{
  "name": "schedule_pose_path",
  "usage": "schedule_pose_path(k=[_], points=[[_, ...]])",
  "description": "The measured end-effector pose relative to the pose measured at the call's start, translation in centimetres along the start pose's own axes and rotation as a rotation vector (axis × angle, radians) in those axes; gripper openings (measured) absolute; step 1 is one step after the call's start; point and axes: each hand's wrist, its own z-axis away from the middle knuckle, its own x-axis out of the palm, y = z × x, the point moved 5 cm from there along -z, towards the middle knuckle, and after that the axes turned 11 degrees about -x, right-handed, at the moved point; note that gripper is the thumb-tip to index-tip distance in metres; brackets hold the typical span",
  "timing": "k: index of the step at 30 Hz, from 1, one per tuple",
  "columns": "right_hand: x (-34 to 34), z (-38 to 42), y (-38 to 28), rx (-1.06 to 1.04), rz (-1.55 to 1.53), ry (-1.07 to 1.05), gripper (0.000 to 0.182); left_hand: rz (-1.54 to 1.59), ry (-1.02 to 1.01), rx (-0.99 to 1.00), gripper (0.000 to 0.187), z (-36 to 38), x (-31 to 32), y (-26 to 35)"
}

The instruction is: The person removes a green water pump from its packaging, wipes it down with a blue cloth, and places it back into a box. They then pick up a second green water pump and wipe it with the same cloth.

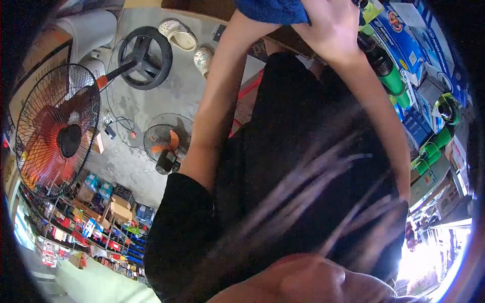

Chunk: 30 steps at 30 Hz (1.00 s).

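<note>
A dark blue towel-like cloth is bunched at the top edge of the view, partly cut off by the frame. My right hand comes in from the right and grips the cloth's right side, its thumb side against the fabric. Part of that hand runs out of the frame at the top. My left hand reaches up to the cloth's left side; only the wrist area shows, and its fingers are hidden behind the cloth or beyond the edge. Whatever lies under the cloth cannot be made out.
On the left stand a large wire-cage fan, its round base and a smaller fan. Pale clogs lie on the concrete floor. Blue boxes and green-and-black tools line the right. Shelves of goods fill the lower left.
</note>
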Motion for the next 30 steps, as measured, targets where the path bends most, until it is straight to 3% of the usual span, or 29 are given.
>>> schedule_pose_path(k=[2,4,5,7,8,9,10,12,15,16,17,19,20,21,23,25,27,28,30], points=[[1.0,0.2,0.6,0.008,0.080,-0.090,0.034,-0.083,0.098,0.000,0.052,-0.9,-1.0,1.4],[1.3,-0.1,0.9,-0.012,0.101,-0.054,0.035,0.158,0.064,0.024,0.050,-2.1,-0.5,0.7],[1.4,-0.2,1.1,-0.028,0.129,-0.019,0.036,-0.255,0.120,-0.087,0.051,-2.2,0.0,0.0],[1.8,-0.6,2.4,0.046,0.149,0.028,0.047,-0.012,0.308,0.019,0.051,-2.2,-1.2,2.6],[1.2,-0.2,4.0,0.362,-0.322,0.114,0.050,0.160,0.158,-0.334,0.048,-2.2,-1.7,3.1],[1.1,0.0,4.8,0.672,-0.794,0.197,0.053,0.160,0.158,-0.334,0.048,-2.3,-1.5,3.0],[1.4,0.5,5.4,0.672,-0.793,0.198,0.053,0.057,0.231,-0.349,0.044,-2.6,-1.5,2.9],[2.6,1.4,5.9,0.252,0.155,-0.085,0.059,-0.052,0.303,-0.362,0.041,-2.7,-1.5,3.0],[3.6,2.6,5.0,0.271,0.268,0.113,0.067,-0.003,0.404,-0.326,0.037,-1.9,-2.3,4.0],[3.6,2.9,5.6,0.552,-0.075,0.110,0.073,0.077,0.394,-0.360,0.036,-1.5,-2.7,4.4],[3.7,2.9,5.5,0.562,-0.072,0.116,0.073,0.162,0.382,-0.394,0.034,-1.2,-2.8,4.6],[3.6,2.4,5.1,0.402,-0.022,0.131,0.059,0.208,0.431,-0.356,0.031,-1.6,-2.6,4.6],[3.2,1.6,4.9,0.588,-0.471,0.191,0.041,0.204,0.449,-0.296,0.028,-1.8,-2.7,4.9],[3.4,1.9,5.3,0.588,-0.472,0.192,0.041,0.198,0.470,-0.239,0.025,-1.8,-2.8,5.3],[4.4,3.5,7.3,0.638,-0.721,0.362,0.027,0.072,0.456,-0.337,0.019,-1.5,-2.7,4.8],[4.7,5.2,8.5,0.710,-0.707,0.410,0.021,0.146,0.439,-0.207,0.019,-1.1,-2.7,4.7],[4.5,5.6,8.2,0.570,-0.514,0.256,0.023,0.087,0.479,-0.230,0.022,-0.7,-2.4,5.0],[4.6,5.8,8.0,0.610,-0.362,0.123,0.026,0.160,0.540,-0.155,0.020,-0.3,-2.7,5.4],[4.7,5.8,7.8,0.632,-0.384,0.078,0.026,0.320,0.614,-0.095,0.017,0.2,-3.0,5.9]])
